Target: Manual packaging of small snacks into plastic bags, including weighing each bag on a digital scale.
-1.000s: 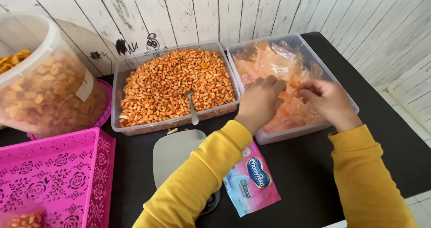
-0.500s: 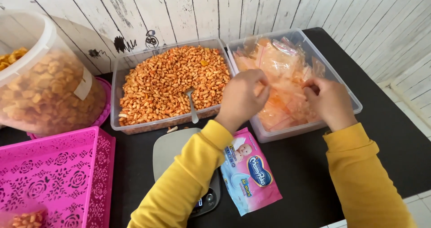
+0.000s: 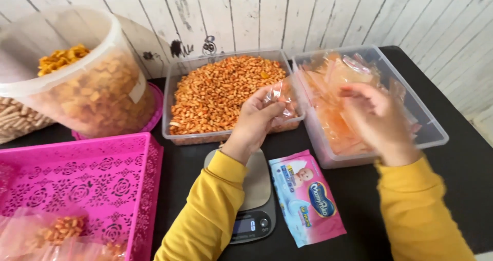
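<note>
- Head view: the left hand pinches a small clear bag just over the edge of the clear box of orange snacks.
- The right hand is a bit blurry, with loose, half-open fingers. It floats over the clear box of empty bags; I cannot tell if it holds one.
- A big round tub holds yellow-brown chips.
- The pink basket has filled snack bags in its near corner.
- A kitchen scale sits under the left arm, beside a pink wipes pack.
</note>
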